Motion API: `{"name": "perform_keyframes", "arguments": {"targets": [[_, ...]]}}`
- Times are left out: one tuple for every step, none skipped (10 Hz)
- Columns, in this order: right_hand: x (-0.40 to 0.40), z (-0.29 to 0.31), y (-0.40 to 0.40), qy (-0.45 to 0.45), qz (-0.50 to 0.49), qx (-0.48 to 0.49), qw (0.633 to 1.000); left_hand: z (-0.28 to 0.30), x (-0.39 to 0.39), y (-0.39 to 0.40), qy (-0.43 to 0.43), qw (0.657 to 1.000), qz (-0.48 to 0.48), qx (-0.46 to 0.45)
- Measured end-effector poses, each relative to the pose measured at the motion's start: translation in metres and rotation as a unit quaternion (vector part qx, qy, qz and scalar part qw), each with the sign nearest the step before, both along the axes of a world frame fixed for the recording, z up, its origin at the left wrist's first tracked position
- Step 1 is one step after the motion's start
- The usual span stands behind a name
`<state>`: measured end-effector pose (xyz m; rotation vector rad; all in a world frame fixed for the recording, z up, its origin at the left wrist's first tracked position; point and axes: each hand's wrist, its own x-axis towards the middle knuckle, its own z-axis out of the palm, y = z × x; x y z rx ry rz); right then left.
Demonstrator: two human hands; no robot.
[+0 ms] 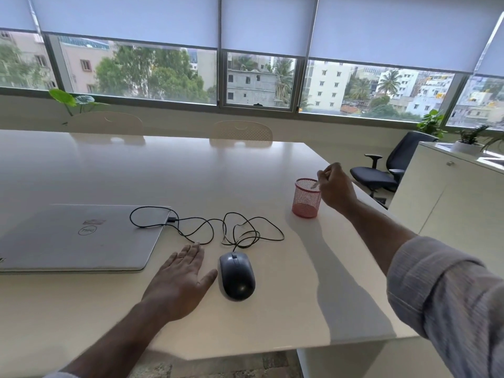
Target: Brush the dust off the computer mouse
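Reaching over the red cup (306, 199), the right hand (336, 188) pinches a thin brush handle (315, 184) inside it. Left hand (181, 279) lies flat and open just left of the mouse (237, 275) on the white tabletop (163, 173); windows (259, 80) behind.

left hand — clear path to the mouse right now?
Probably yes. The left hand lies flat and open on the table right beside the mouse, with only bare tabletop between thumb and mouse. The cable loops behind it.
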<state>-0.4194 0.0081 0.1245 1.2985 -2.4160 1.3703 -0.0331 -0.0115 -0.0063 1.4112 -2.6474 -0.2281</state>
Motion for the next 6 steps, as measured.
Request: {"name": "perform_keyframes", "arguments": {"targets": [[-0.008,-0.004,-0.015,-0.032,-0.003,0.023,0.999,0.000,-0.001,-0.001,0.000,1.000,0.001,-0.007],[-0.011,-0.009,-0.026,-0.057,0.011,0.040,0.998,0.000,-0.001,0.000,-0.004,1.000,0.001,-0.006],[-0.012,-0.015,-0.034,-0.052,0.015,0.056,0.997,-0.001,0.001,0.000,0.002,1.000,-0.001,-0.007],[-0.011,-0.017,-0.029,-0.044,0.011,0.062,0.997,-0.001,0.000,0.000,0.005,1.000,0.001,-0.005],[-0.009,-0.019,-0.021,-0.034,0.006,0.049,0.998,0.000,0.000,-0.001,0.004,1.000,0.002,-0.005],[-0.002,-0.021,-0.007,0.005,-0.015,0.013,1.000,0.001,0.000,0.001,0.005,1.000,-0.006,-0.010]]}}
